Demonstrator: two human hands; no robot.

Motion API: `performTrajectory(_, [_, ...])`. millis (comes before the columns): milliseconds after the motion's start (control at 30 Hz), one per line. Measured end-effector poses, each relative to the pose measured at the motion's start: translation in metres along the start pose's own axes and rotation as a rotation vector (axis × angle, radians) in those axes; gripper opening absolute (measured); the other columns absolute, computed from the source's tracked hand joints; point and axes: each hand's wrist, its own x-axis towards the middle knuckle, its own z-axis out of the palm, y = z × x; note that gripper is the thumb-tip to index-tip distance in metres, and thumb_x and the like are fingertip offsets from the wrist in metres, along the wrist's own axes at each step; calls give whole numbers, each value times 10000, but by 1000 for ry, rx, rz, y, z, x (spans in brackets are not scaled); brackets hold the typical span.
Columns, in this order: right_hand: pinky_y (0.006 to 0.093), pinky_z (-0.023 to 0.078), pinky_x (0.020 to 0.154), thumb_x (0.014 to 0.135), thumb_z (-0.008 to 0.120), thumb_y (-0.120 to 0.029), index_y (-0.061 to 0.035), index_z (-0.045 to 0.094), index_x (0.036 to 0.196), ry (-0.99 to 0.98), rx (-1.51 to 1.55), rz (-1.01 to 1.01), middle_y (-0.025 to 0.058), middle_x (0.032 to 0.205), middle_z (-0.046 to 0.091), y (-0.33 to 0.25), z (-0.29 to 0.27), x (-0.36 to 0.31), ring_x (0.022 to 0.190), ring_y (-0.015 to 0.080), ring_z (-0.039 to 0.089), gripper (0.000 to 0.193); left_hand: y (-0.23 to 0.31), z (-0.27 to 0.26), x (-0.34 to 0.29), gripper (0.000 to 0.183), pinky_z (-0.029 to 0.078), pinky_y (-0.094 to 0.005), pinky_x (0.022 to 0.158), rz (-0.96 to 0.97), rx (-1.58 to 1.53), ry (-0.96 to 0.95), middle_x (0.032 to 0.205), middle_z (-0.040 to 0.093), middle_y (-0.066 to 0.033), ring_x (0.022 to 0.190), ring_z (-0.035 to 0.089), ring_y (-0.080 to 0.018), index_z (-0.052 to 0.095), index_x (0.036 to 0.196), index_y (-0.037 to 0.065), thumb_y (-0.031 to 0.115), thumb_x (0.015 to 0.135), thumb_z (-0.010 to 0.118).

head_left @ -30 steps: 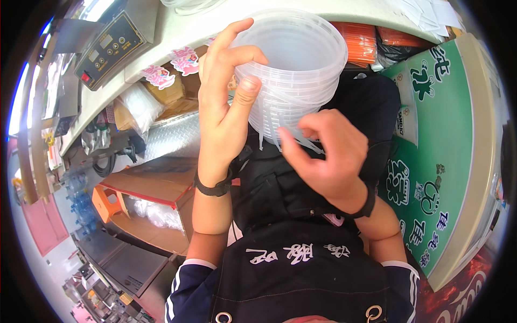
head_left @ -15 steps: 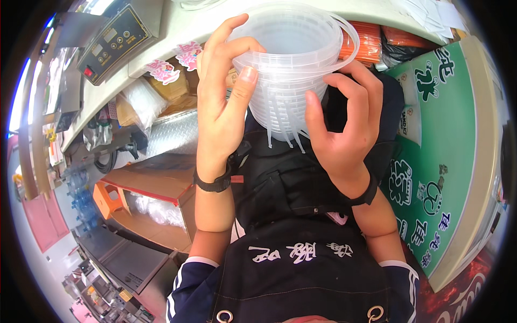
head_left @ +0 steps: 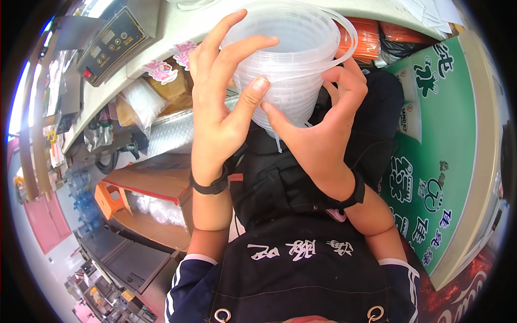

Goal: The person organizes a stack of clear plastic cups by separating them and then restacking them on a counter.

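Note:
A stack of nested clear plastic buckets (head_left: 293, 81) is held over my lap, rims up and slightly tilted. Its pale loop handle (head_left: 351, 39) sticks out past the right side of the rims. My left hand (head_left: 218, 107) grips the left side, the index finger hooked over the top rim and the thumb pressed on the outer wall. Round the lower front and right side curls my right hand (head_left: 323, 132), thumb against the wall and fingertips partly hidden behind the stack. Below the stack hangs a handle strip (head_left: 278, 141).
A white counter (head_left: 377, 16) runs along the far side, with orange-red packets (head_left: 360, 40) beneath its edge. On the left stands an open cardboard box (head_left: 145, 226) holding clear plastic. A green sign panel (head_left: 447, 140) closes in the right. A control box (head_left: 113, 46) sits upper left.
My right hand has moved left and inward, its thumb now across the front of the buckets near my left thumb. My left index finger reaches further over the rim. The hanging handle strips are now mostly covered.

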Motion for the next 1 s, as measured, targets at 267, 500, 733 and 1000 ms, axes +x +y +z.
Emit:
performTrajectory(267, [465, 402, 987, 558, 863, -48, -45, 412, 1067, -29, -89, -31, 199, 1181, 445, -22, 2, 5, 1244, 398, 436, 680, 10, -19, 6, 371, 331, -410, 1074, 86, 192, -134, 1442, 515, -175, 1273, 461, -295, 700, 1212, 97, 270, 889, 636])
performTrajectory(500, [459, 399, 999, 559, 847, 10, -69, 397, 1024, 8, -109, 10, 220, 1244, 446, -25, 11, -1, 1232, 394, 448, 652, 17, -19, 7, 344, 344, -390, 1049, 50, 257, -165, 1428, 540, -131, 1222, 479, -272, 715, 1196, 131, 297, 912, 615])
performTrajectory(733, [442, 388, 1035, 580, 812, 51, -69, 424, 964, -85, -56, 31, 270, 1323, 440, -25, 4, 3, 1285, 418, 445, 559, 18, -10, 7, 352, 337, -393, 1057, -30, 206, -144, 1465, 505, -137, 1239, 475, -280, 696, 1249, 136, 164, 935, 540])
performTrajectory(1000, [410, 513, 893, 621, 832, -8, -72, 456, 866, -95, -165, 30, 382, 1471, 335, -19, 5, -1, 1259, 488, 511, 454, 14, -10, 5, 429, 336, -396, 1071, -22, 208, -182, 1511, 448, -135, 1273, 457, -293, 672, 1286, 127, 30, 892, 534])
